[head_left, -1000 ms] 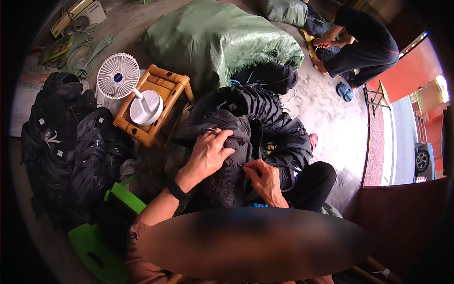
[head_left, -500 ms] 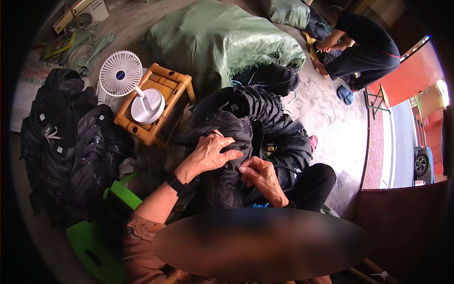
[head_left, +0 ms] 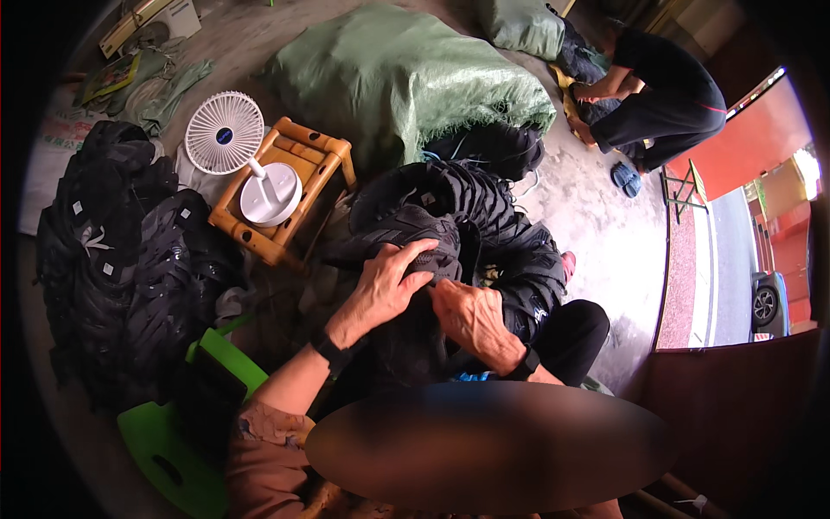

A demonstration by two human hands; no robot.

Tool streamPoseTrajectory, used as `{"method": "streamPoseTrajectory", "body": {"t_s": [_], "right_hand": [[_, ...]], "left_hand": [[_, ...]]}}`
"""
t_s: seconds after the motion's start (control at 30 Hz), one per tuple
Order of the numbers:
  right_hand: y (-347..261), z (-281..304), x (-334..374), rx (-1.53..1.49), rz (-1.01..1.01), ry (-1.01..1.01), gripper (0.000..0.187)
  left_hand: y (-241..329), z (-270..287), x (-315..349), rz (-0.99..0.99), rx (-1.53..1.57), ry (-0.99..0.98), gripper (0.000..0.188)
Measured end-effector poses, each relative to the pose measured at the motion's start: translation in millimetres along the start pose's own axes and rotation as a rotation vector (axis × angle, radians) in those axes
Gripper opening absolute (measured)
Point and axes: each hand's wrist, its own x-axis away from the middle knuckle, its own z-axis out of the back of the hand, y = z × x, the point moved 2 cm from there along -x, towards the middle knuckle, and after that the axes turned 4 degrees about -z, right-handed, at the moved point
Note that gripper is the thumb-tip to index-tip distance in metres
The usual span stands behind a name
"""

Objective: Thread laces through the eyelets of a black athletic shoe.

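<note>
A dark shoe upper (head_left: 406, 342) with a mesh-like surface lies over my lap, among other black uppers. My left hand (head_left: 380, 290) grips its upper part, with the thumb and forefinger reaching toward my right hand. My right hand (head_left: 480, 324) is closed right beside that thumb, knuckles up, against the same upper. Whatever its fingertips pinch is hidden under the hand. Beyond my hands a curved row of stacked black uppers (head_left: 484, 208) stretches back and round to the right.
To the left, a white fan (head_left: 270, 195) stands on a bamboo stool (head_left: 303, 147), beside a heap of black uppers (head_left: 138, 268). A green chair (head_left: 169, 458) is at the lower left. Behind lies a large green woven sack (head_left: 363, 69). A bent-over person (head_left: 670, 86) works at the far right.
My right hand has turned knuckles up and moved slightly up and left, closing in on my left thumb. My left hand has shifted little, its forefinger now stretched further out.
</note>
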Motion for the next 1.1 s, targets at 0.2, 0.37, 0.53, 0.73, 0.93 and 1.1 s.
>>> {"method": "streamPoseTrajectory", "body": {"t_s": [0.2,0.37,0.53,0.73,0.93,1.1], "right_hand": [[-23,60,-58,-0.888,-0.478,-0.024,0.033],[-126,141,-95,-1.496,-0.076,-0.530,0.035],[35,57,-62,-0.738,-0.317,-0.134,0.024],[61,-11,13,-1.176,-0.605,-0.153,0.031],[63,-7,10,-1.231,-0.581,-0.159,0.028],[63,-1,10,-1.159,-0.574,-0.223,0.024]], "left_hand": [[16,-11,23,-0.224,-0.156,0.046,0.045],[25,-1,28,-0.129,-0.023,0.174,0.028],[4,24,33,-0.021,0.253,0.386,0.019],[-1,139,42,0.247,0.979,0.580,0.030],[-59,181,13,0.252,1.182,0.649,0.025],[-162,241,-1,0.378,1.229,0.611,0.023]]}}
